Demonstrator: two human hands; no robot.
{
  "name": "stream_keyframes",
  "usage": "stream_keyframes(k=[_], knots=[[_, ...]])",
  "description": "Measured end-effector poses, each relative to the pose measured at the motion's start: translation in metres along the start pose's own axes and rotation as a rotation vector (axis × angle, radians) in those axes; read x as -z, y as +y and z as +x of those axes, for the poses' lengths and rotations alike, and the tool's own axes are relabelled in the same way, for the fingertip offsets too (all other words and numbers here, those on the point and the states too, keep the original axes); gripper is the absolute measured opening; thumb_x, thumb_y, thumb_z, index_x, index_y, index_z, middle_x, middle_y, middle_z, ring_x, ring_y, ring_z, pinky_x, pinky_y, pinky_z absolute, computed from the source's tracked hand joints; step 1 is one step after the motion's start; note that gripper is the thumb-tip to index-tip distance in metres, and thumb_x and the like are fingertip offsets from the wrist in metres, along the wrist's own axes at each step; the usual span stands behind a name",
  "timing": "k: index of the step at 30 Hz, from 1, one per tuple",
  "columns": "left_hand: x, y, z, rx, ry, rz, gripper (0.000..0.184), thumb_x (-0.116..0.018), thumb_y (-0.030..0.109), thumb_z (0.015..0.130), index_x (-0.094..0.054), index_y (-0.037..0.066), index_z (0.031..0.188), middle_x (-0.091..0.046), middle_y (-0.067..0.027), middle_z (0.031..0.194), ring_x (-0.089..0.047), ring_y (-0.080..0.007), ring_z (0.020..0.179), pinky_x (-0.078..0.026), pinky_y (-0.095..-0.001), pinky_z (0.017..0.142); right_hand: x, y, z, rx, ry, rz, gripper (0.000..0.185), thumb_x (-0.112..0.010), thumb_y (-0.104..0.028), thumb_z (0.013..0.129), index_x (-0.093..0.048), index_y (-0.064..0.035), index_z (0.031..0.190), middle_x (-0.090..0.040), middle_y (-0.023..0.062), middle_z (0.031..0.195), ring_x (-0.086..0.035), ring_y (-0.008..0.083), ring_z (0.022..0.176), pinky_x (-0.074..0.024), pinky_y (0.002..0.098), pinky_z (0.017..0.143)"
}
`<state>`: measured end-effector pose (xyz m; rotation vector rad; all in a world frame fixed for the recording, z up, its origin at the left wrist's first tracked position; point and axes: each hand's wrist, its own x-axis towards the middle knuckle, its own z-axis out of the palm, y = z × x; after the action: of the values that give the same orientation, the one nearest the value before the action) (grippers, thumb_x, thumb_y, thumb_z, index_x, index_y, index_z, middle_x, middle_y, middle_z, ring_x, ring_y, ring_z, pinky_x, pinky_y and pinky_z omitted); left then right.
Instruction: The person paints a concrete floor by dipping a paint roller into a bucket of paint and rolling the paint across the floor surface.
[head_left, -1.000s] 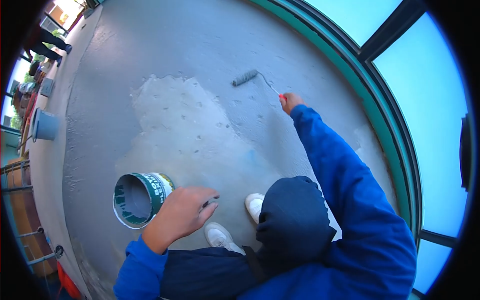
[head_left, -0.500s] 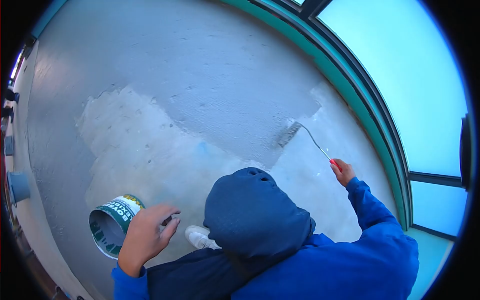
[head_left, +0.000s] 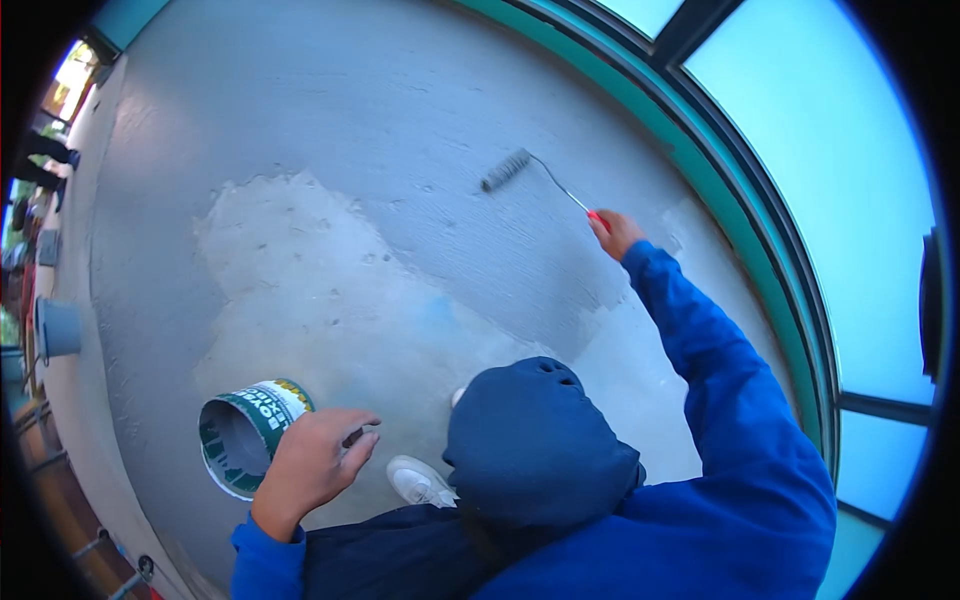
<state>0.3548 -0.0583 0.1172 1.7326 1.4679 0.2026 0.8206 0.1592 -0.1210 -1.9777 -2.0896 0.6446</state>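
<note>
From where I stood, the person's right hand [head_left: 618, 236] was closed round the red handle of a paint roller [head_left: 506, 170], whose grey head lay well ahead and to the right of the green-and-white bucket [head_left: 270, 412], over darker grey floor [head_left: 400, 90]; contact with the surface looked likely, not certain. The left hand [head_left: 308, 465] was just to the right of the bucket's mouth, fingers loosely curled, thumb apart, nothing seen in its grasp; whether it touched the bucket could not be told. Bucket interior: grey-smeared, fill level not readable. Coverage, my judgement: partial, the larger share of visible floor coated. Darker grey ran left of the bucket and far ahead of it. Apparently uncoated: a pale patch [head_left: 300, 260] directly ahead and right of the bucket, plus a second pale area [head_left: 635, 365] farther right of it, toward the window [head_left: 820, 170].
</note>
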Motion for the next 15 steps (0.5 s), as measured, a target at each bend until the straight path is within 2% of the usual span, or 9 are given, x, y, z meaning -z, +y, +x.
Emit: stream_keyframes(k=[2,4,7,8,11,13,15], knots=[[0.001,-0.001,-0.003,0.007,0.011,0.015,0.017,-0.065,0.011,0.082,-0.067,0.0,0.096,-0.067,-0.0165,0.085,-0.065,-0.0289,0.075,-0.05,-0.0342,0.068,-0.015,-0.035,0.067,0.085,-0.038,-0.053,0.031,-0.052,-0.033,0.091,-0.067,-0.0076,0.102,-0.066,0.0217,0.094,-0.062,0.0412,0.09,-0.0498,0.0465,0.079],[0.003,-0.001,-0.007,0.012,0.016,0.012,0.017,-0.065,0.011,0.082,-0.067,0.001,0.096,-0.067,-0.0164,0.086,-0.065,-0.0289,0.076,-0.05,-0.035,0.069,-0.027,-0.078,0.117,0.095,0.003,-0.077,0.033,-0.054,-0.033,0.09,-0.067,-0.0028,0.098,-0.066,0.0233,0.088,-0.063,0.0401,0.083,-0.0492,0.0462,0.076],[0.004,-0.005,-0.008,-0.019,0.023,0.074,0.02,-0.062,0.015,0.083,-0.067,0.003,0.098,-0.068,-0.0165,0.092,-0.065,-0.033,0.081,-0.051,-0.0395,0.072,-0.041,-0.121,0.163,-0.023,0.013,-0.133,0.034,-0.055,-0.034,0.09,-0.066,-0.0021,0.094,-0.067,0.0213,0.088,-0.065,0.0366,0.082,-0.049,0.0463,0.075],[0.001,-0.007,-0.01,-0.048,-0.014,0.038,0.023,-0.061,0.018,0.085,-0.067,0.003,0.101,-0.068,-0.0163,0.093,-0.065,-0.032,0.082,-0.051,-0.0388,0.073,-0.045,-0.114,0.174,0.016,-0.051,-0.051,0.032,-0.055,-0.034,0.091,-0.068,-0.0055,0.098,-0.069,0.0187,0.09,-0.067,0.0318,0.085,-0.0495,0.0456,0.075],[-0.016,-0.041,-0.008,-0.028,-0.062,0.002,0.031,-0.057,0.025,0.088,-0.064,0.006,0.111,-0.066,-0.0157,0.103,-0.064,-0.0309,0.09,-0.05,-0.0401,0.082,-0.055,-0.095,0.164,0.234,-0.039,0.022,0.035,-0.053,-0.035,0.091,-0.067,-0.0052,0.102,-0.068,0.0203,0.094,-0.064,0.0361,0.09,-0.0492,0.0464,0.08],[-0.016,-0.042,0.001,-0.065,0.011,0.094,0.024,-0.059,0.022,0.086,-0.063,0.007,0.103,-0.066,-0.0161,0.094,-0.064,-0.0327,0.084,-0.049,-0.0432,0.075,-0.065,-0.059,0.155,0.304,-0.029,0.006,0.037,-0.052,-0.036,0.092,-0.067,-0.005,0.105,-0.067,0.0214,0.097,-0.063,0.039,0.093,-0.049,0.0469,0.083],[-0.008,-0.037,0.004,-0.061,-0.022,0.077,0.021,-0.06,0.021,0.085,-0.062,0.008,0.101,-0.065,-0.0156,0.087,-0.063,-0.0334,0.081,-0.048,-0.0441,0.071,-0.072,-0.014,0.13,0.295,-0.042,-0.081,0.039,-0.051,-0.037,0.092,-0.066,-0.0049,0.107,-0.066,0.0225,0.1,-0.061,0.0418,0.096,-0.0488,0.0475,0.086]])
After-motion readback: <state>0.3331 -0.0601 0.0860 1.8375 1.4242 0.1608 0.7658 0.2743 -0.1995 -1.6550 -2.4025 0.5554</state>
